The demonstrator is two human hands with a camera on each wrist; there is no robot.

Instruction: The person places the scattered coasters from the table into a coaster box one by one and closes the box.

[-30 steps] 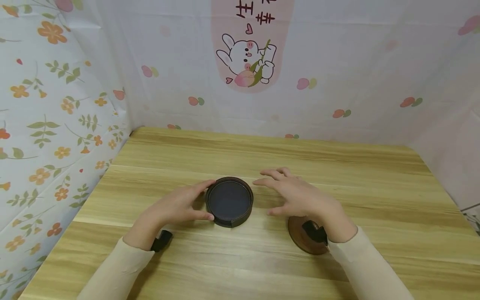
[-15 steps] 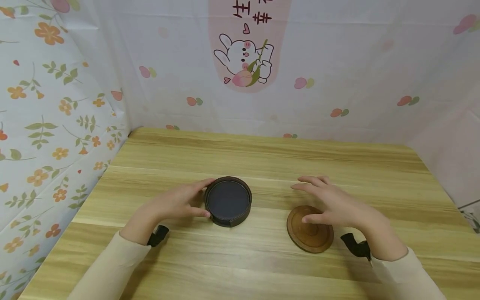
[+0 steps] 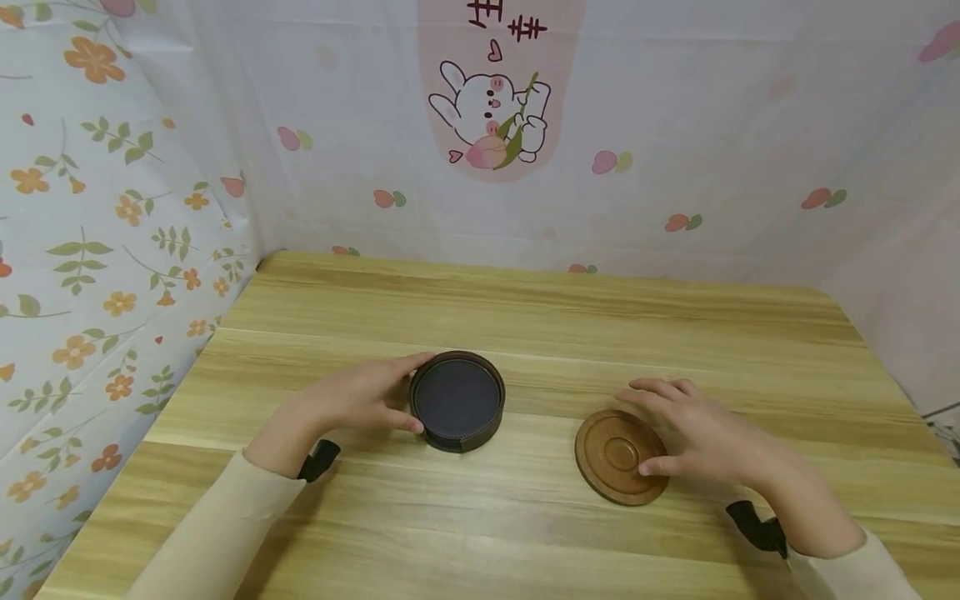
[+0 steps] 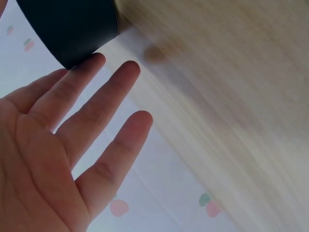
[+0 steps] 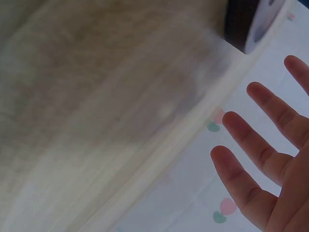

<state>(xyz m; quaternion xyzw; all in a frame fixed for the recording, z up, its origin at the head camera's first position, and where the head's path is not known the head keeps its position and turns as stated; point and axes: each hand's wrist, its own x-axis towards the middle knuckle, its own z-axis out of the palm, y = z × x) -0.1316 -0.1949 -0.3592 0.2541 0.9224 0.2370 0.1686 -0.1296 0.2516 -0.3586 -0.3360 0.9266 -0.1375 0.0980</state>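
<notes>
A round black coaster holder [image 3: 457, 398] with a raised stitched rim stands on the table, dark and flat inside. My left hand [image 3: 360, 400] is at its left side, index finger by the back rim and thumb by the front. In the left wrist view the fingers are spread and fairly straight, a fingertip right at the holder's dark wall [image 4: 72, 29]. To the right lies a round brown wooden coaster [image 3: 611, 462] with a ringed centre. My right hand [image 3: 701, 437] is over its right edge, thumb tip overlapping it; the fingers [image 5: 246, 140] are spread and hold nothing.
The wood-grain table [image 3: 480, 533] runs back to a white printed cloth [image 3: 337, 100] with a rabbit drawing. A flower-patterned cloth [image 3: 97, 208] hangs along the left side. Black wrist mounts [image 3: 756, 527] stick out under both forearms.
My right hand has moved right and toward me, uncovering the wooden coaster. My left hand stays by the black holder, which has not moved.
</notes>
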